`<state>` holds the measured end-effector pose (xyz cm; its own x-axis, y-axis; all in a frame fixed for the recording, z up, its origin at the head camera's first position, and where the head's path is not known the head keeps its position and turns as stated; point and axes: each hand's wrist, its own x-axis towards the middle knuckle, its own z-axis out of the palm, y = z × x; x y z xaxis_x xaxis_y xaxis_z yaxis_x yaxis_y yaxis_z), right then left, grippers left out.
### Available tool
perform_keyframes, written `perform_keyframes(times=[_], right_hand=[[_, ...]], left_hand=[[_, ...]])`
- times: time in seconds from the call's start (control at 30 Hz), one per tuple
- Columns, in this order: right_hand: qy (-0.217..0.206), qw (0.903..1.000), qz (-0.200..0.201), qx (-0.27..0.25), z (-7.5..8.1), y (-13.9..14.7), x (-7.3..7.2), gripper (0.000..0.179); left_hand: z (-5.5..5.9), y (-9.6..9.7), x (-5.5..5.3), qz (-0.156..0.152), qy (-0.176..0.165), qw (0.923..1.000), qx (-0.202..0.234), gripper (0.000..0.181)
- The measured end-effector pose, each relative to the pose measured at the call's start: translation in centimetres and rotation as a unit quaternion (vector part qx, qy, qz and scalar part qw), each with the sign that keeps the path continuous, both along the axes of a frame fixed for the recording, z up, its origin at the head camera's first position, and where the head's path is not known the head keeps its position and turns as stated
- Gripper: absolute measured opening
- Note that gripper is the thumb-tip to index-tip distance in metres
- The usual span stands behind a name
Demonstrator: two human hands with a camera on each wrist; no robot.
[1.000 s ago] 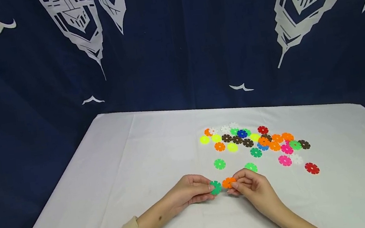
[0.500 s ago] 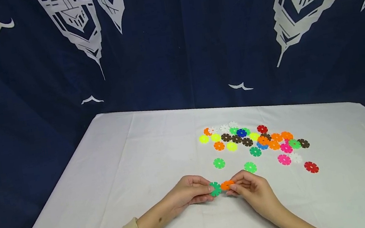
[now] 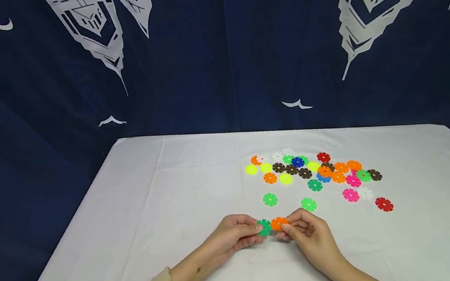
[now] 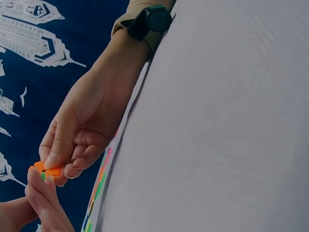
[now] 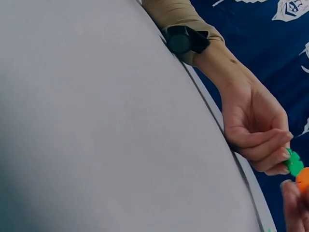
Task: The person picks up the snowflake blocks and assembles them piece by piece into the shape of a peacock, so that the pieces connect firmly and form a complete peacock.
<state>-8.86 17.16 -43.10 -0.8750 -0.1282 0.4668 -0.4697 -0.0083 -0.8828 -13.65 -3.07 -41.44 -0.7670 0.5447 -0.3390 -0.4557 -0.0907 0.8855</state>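
Observation:
Between thumb and fingers, my left hand (image 3: 236,235) pinches a dark green notched plastic disc (image 3: 265,227). My right hand (image 3: 313,233) pinches an orange notched disc (image 3: 278,223) the same way. The two discs meet edge to edge just above the near part of the table; whether their slots interlock I cannot tell. In the left wrist view the orange disc (image 4: 46,168) shows at the right fingertips, with left fingers in front of much of the green one. The right wrist view has the green disc (image 5: 294,162) beside the orange one at the frame edge.
Several loose notched discs in many colours lie past the hands, among them a light green one (image 3: 270,199), a pink one (image 3: 351,195) and a red one (image 3: 384,204). A white cloth (image 3: 165,206) covers the table; a dark blue printed curtain (image 3: 199,77) hangs behind.
The orange disc has moved left until its edge meets the green disc, closing the small gap between them. Its face tilted flatter, then turned back toward the head camera.

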Motion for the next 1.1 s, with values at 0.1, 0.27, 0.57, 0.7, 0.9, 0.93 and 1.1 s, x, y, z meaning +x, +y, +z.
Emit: perform_keyframes(times=[0.1,0.27,0.57,0.7,0.9,0.93,1.1], right_hand=[[-0.027,0.9994,0.006,-0.022,0.1,-0.2,0.0,0.006],[-0.013,0.9993,0.028,-0.022,0.1,-0.2,-0.1,0.006],[0.028,0.9989,0.004,-0.038,-0.2,-1.2,-0.2,0.011],[0.016,0.9998,-0.002,0.014,0.2,-0.6,-0.6,0.009],[-0.002,0.9537,-0.157,0.257,1.4,3.7,-2.6,0.016],[-0.011,0.936,-0.181,0.301,1.5,4.4,-2.9,0.02],[-0.045,0.8857,-0.177,0.427,1.9,6.5,-3.8,0.032]], left_hand=[[0.1,0.0,0.0,-0.002,-0.006,0.9999,0.012,0.008],[0.3,0.1,0.0,-0.004,-0.006,0.9999,0.015,0.009],[0.6,0.5,0.3,0.021,-0.013,0.9995,0.019,0.005],[0.5,0.4,0.4,0.031,-0.01,0.999,0.032,0.004],[0.1,-0.1,-0.2,0.023,-0.009,0.9971,0.073,0.006],[0.0,-0.2,-0.3,0.021,-0.01,0.9966,0.079,0.007],[-0.3,-0.2,-0.5,0.004,-0.006,0.9958,0.091,0.008]])
